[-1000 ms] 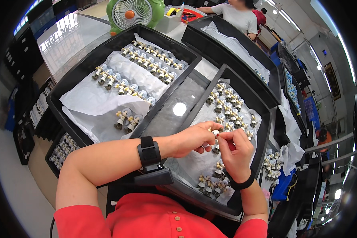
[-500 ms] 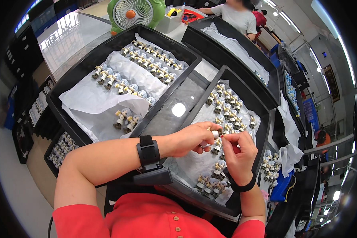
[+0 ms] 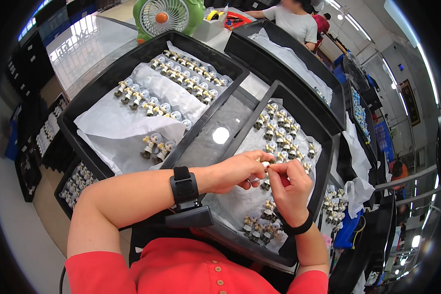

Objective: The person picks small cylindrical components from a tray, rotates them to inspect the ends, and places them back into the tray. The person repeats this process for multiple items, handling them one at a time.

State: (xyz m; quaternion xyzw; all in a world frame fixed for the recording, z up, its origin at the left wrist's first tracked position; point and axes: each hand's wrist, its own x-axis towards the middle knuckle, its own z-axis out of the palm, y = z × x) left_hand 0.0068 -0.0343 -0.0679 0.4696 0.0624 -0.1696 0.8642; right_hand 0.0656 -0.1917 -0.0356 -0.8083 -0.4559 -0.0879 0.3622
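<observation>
Over the right-hand black tray [image 3: 245, 128], my left hand [image 3: 237, 172] is closed around a small figurine [image 3: 265, 163] with a white body, mostly covered by my fingers. My right hand [image 3: 291, 188] pinches a tiny red piece [image 3: 268, 167] between thumb and fingertip, right up against the figurine. What exactly the red piece is cannot be made out at this size. Beneath both hands, several similar figurines [image 3: 281, 133] with pale hair and dark lower parts lie in rows on white paper. A further cluster of figurines [image 3: 262, 230] fills the tray's near end.
To the left, a larger black tray [image 3: 98, 81] holds rows of figurines on white sheets. A green fan [image 3: 161, 18] stands behind it. Another paper-lined tray [image 3: 279, 46] lies at the far right, where a person [image 3: 295, 22] sits. More figurines [image 3: 334, 208] sit beyond my right hand.
My right hand has shifted slightly left, bringing the red piece against the figurine. My left hand has stayed nearly still with the figurine in it.
</observation>
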